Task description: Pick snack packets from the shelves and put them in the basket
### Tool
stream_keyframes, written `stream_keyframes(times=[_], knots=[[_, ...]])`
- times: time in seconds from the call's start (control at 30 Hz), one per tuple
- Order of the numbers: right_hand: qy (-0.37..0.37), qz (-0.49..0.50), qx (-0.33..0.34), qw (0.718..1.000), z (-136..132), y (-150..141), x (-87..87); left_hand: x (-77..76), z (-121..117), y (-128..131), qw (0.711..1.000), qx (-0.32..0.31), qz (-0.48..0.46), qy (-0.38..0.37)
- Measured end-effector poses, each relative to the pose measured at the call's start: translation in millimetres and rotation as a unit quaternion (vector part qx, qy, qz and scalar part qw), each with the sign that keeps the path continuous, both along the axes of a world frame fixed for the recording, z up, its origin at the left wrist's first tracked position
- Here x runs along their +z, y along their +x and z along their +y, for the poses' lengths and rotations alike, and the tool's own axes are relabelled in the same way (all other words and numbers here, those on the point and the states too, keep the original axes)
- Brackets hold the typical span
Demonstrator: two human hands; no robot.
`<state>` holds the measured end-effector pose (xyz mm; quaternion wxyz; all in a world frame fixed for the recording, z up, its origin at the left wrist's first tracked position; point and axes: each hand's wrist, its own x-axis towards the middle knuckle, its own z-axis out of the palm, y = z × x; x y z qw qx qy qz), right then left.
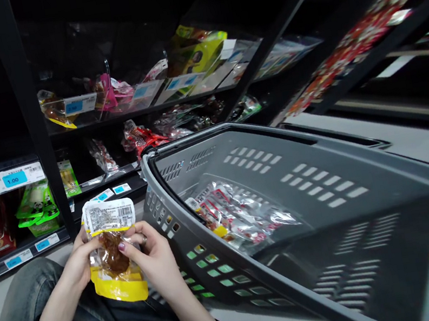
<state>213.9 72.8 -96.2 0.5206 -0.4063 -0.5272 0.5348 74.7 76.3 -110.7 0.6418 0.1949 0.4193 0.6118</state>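
Between my two hands is a clear snack packet (119, 277) with yellow bands, a white barcode label and brown food inside. My left hand (79, 262) grips its left edge. On the other side, my right hand (154, 255) pinches the packet, with the thumb across its front. Just to the right stands a large grey shopping basket (237, 148) with slotted walls. Several clear snack packets (231, 212) with red and yellow print lie in a heap at its near left end.
Dark shelves (119, 179) with price tags (15, 177) rise ahead. Several snack bags lie on them, among them a yellow-green bag (200, 53), green packets (36, 204) and red packets (140, 137). My bent knee (37, 283) is at lower left, close to the bottom shelf.
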Motion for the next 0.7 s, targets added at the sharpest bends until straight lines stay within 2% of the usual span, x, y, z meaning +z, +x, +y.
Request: stream_keyframes(times=[0.7], knots=[[-0.006, -0.003, -0.014, 1.0, -0.6, -1.2, 2.2, 2.6, -1.0, 1.3, 1.0, 0.006, -0.001, -0.018]])
